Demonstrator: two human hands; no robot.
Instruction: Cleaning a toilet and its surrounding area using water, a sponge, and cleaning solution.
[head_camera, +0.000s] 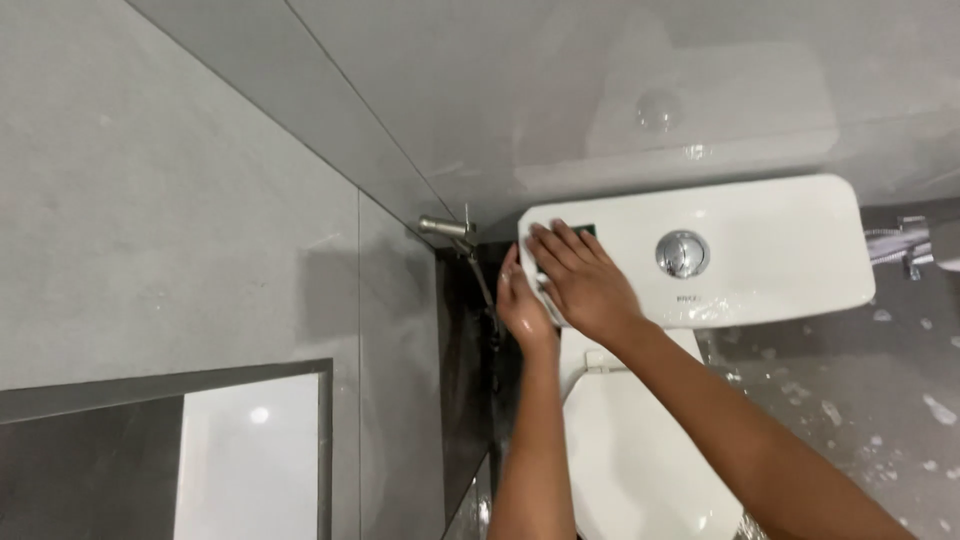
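Cistern lid (760, 235), white and glossy, sat on top of the toilet tank against the grey tiled wall (180, 200), with both hands at its left end. Right hand (580, 280) lay palm down on the lid's left corner, fingers (552, 245) spread a little and pressed flat on the surface. A small dark green thing (578, 229) showed just past the fingertips; too little of it was visible to tell what it was, or whether the hand gripped it. Left hand (522, 305) was at the lid's left edge, just beside the right hand and partly under it, fingers curled against the side of the tank; could not tell whether they closed on anything.

Round chrome flush button (683, 253) sat near the middle of the lid, well clear of both hands. Below the tank, the white toilet seat cover (630, 440) was down, with the right forearm crossing above it. A chrome wall fitting (445, 227) with a thin hose stood just left of the tank, in the dark gap between tank and side wall. Another chrome fitting (900, 245) showed at the right edge of the view, beyond the lid's right end. The wall behind the tank was glossy and carried a reflection of the lid. Floor (860, 400) to the right of the toilet was dark grey, wet, with scattered white flecks. A pale panel in a dark frame (250, 460) stood at lower left.
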